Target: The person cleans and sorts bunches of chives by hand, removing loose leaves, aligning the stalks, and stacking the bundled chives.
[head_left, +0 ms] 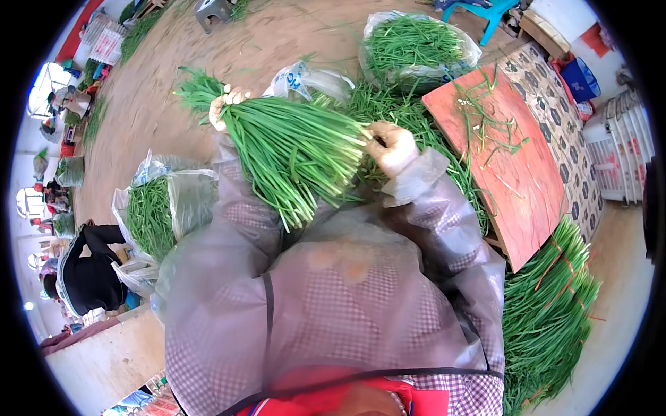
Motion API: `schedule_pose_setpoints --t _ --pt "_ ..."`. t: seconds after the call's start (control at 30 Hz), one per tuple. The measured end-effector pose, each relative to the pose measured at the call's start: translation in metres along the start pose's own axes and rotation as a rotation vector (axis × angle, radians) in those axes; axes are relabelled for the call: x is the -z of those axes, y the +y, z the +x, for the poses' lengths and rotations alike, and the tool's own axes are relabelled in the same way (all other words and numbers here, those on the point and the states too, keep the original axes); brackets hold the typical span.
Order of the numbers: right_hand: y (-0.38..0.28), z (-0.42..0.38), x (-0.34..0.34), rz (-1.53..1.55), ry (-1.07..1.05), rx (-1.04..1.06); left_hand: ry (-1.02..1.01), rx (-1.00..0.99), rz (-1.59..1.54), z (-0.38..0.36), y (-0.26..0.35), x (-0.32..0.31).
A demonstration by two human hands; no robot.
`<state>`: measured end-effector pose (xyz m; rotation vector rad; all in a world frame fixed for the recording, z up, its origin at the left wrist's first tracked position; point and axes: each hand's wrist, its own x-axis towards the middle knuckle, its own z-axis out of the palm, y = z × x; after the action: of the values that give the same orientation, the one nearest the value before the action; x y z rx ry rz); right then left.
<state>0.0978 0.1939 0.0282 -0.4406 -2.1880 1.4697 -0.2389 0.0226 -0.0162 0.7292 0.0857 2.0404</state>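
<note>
A large fanned bunch of green chives (291,149) is held up in front of my chest. My left hand (225,105) is closed round its leafy end, so the leaf tips stick out beyond my fist at the upper left. At the other side my right hand (392,148) is closed in a pinch by the pale cut ends, gripping chive stalks at the edge of the bunch. Loose chives (385,111) lie in a heap just beyond my right hand.
A reddish wooden board (503,166) with scattered stalks stands right of me, above tied chive bundles (548,326). Plastic bags of chives stand at the left (149,215) and far side (413,45). White crates (617,149) are stacked far right. A person in black (94,270) bends over at left.
</note>
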Motion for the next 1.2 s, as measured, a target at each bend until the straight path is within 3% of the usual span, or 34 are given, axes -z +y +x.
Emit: schedule_pose_setpoints --t 0.17,0.23,0.27,0.3,0.37,0.43,0.5,0.6,0.7,0.77,0.8,0.83,0.87,0.9,0.93,0.97,1.03,1.07,1.13,1.2 --pt "0.032 -0.021 0.044 -0.116 0.026 -0.120 0.090 -0.031 0.023 0.001 -0.015 -0.003" --pt "0.056 -0.038 0.071 -0.061 -0.064 -0.240 0.105 -0.038 0.033 -0.002 -0.007 0.014" --pt "0.050 -0.043 0.085 -0.343 -0.178 -0.220 0.121 -0.044 0.045 -0.003 -0.002 0.018" --pt "0.034 -0.048 0.087 -0.519 -0.138 -0.253 0.122 -0.048 0.047 -0.003 -0.003 0.015" --pt "0.031 -0.052 0.074 -0.154 -0.030 -0.285 0.240 -0.076 0.069 -0.002 -0.009 0.007" --pt "-0.026 -0.037 0.049 -0.453 -0.028 0.309 0.175 -0.044 0.040 0.001 -0.012 0.006" --pt "-0.062 -0.018 0.015 -0.492 -0.097 0.499 0.107 -0.057 0.057 0.005 -0.016 0.002" --pt "-0.070 -0.004 -0.032 -0.781 -0.270 0.520 0.155 -0.053 0.028 0.009 -0.021 -0.013" --pt "-0.029 0.005 -0.061 -0.858 -0.305 0.537 0.147 -0.048 0.022 0.008 -0.017 -0.015" --pt "-0.011 0.002 -0.050 -0.473 -0.437 0.434 0.161 -0.039 0.031 0.003 -0.010 -0.008" --pt "-0.008 0.000 -0.040 -0.252 -0.458 0.439 0.333 -0.069 0.088 0.002 -0.011 -0.016" --pt "-0.014 0.001 -0.016 -0.105 -0.722 0.325 0.334 -0.067 0.082 0.000 -0.009 -0.008" --pt "-0.014 -0.009 -0.001 0.135 -0.763 0.217 0.269 -0.087 0.097 -0.004 -0.004 0.007" --pt "-0.027 -0.019 0.019 0.250 -0.824 -0.094 0.203 -0.111 0.114 -0.008 0.001 0.018" --pt "-0.016 -0.028 0.042 0.146 -0.907 -0.365 0.263 -0.145 0.125 -0.013 0.002 0.020" --pt "-0.011 -0.037 0.055 0.204 -0.922 -0.490 0.262 -0.147 0.123 -0.015 0.004 0.026" --pt "0.017 -0.054 0.077 -0.090 -0.926 -0.770 0.184 -0.147 0.113 -0.018 0.006 0.035" --pt "0.016 -0.053 0.086 -0.201 -0.934 -0.685 0.294 -0.176 0.124 -0.020 0.005 0.033" --pt "0.015 -0.051 0.087 -0.308 -0.937 -0.600 0.286 -0.176 0.120 -0.020 0.003 0.033" --pt "0.016 -0.045 0.061 -0.294 -0.420 -0.226 0.276 -0.175 0.115 -0.019 -0.001 0.035"
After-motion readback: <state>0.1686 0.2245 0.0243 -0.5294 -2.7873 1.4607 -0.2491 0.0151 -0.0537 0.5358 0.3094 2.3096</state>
